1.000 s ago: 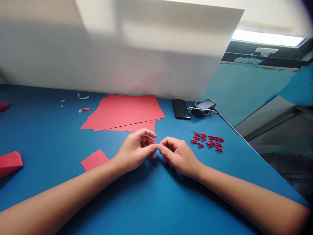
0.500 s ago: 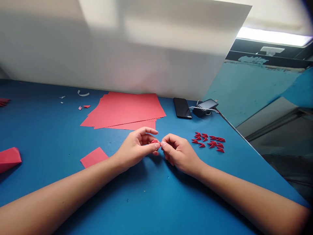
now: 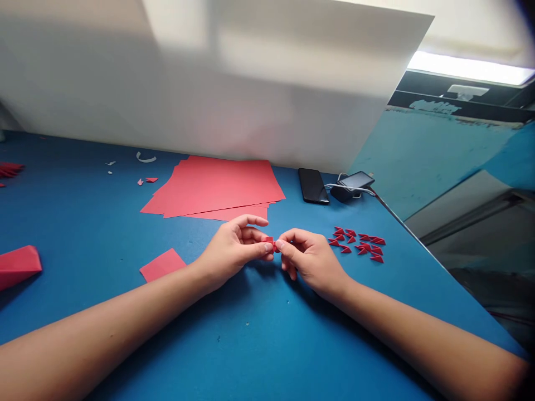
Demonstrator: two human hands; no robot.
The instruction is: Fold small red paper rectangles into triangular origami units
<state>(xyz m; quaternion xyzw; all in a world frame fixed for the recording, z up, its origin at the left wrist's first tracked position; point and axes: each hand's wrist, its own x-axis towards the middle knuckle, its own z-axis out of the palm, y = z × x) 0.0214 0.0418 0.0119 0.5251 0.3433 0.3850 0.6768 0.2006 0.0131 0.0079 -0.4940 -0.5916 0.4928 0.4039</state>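
Between my two hands is a small folded red paper piece (image 3: 270, 240), raised a little over the blue table. My left hand (image 3: 240, 242) pinches its left side with thumb and fingers, the index finger arched above it. On the other side, my right hand (image 3: 307, 253) grips the piece's right end between thumb and index finger. The fingers cover much of it, so its exact shape is hidden. To the right of my right hand lie several small folded red paper triangles (image 3: 364, 248). A red paper square (image 3: 163, 265) rests beside my left forearm.
Large red paper sheets (image 3: 217, 186) are stacked behind my hands. A black phone (image 3: 313, 186) and a device with a white cable (image 3: 355, 181) lie at the back right. A folded red paper form (image 3: 19, 267) sits at the left; paper scraps (image 3: 146, 158) lie further back.
My fingers have shifted slightly on the red piece, and more of it shows between the hands. The whole view has moved a little; the other things lie as before.
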